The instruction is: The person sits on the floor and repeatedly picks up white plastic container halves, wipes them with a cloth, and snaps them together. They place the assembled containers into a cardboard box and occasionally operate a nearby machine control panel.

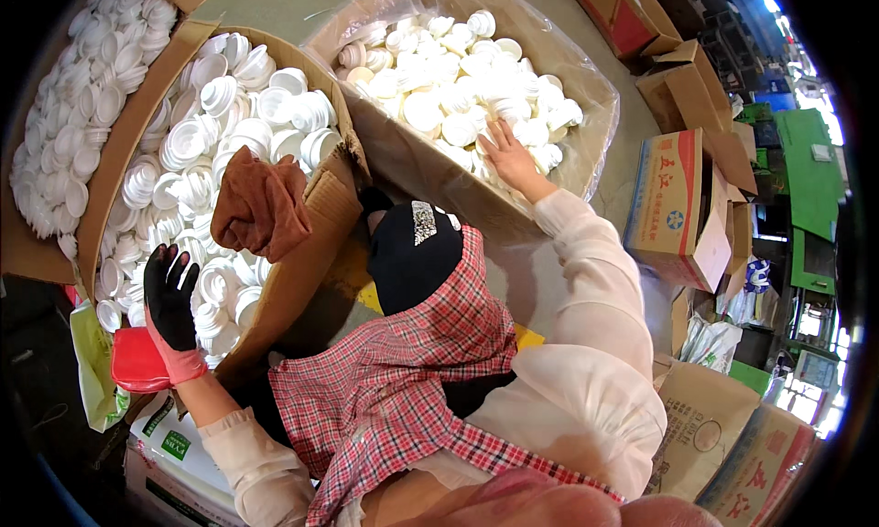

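My left hand, in a black glove with a red cuff, lies fingers apart on white plastic lids that fill an open cardboard box. My bare right hand reaches palm down, fingers spread, into a second pile of white lids in a box lined with a clear plastic bag. Neither hand visibly grips anything. The black brim of my cap and a red plaid scarf hide the space between the two boxes.
A brown cloth hangs over the shared box edge. A third box of smaller white lids stands far left. A red object sits under my left wrist. Printed cardboard boxes and paper sacks crowd the right; green machinery stands beyond.
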The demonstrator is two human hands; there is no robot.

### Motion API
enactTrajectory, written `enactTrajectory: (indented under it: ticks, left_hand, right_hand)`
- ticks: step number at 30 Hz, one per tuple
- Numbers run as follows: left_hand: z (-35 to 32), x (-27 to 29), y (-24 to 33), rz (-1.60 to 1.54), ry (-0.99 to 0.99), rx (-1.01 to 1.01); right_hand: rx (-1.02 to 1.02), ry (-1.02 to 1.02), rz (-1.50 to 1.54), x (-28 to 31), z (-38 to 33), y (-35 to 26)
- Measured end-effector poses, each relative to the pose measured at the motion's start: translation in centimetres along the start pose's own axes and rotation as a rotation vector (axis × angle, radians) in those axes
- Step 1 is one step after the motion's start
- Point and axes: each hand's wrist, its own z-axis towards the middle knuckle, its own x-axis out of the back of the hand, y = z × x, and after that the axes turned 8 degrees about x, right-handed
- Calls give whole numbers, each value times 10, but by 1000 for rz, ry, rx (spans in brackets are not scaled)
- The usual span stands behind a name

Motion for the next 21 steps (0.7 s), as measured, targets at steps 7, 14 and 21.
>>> enactTrajectory:
  ticks: [7, 14, 21]
  left_hand:
    - [-2, -1, 5, -44, 6, -28]
    - [5, 0, -1, -12, 51, 14]
    - [11, -2, -2, -5, 2, 46]
  right_hand:
    - [-199, -174, -93, 20, 22, -14]
    - [-611, -94, 182, -34, 63, 24]
    - [-610, -232, 134, -30, 106, 56]
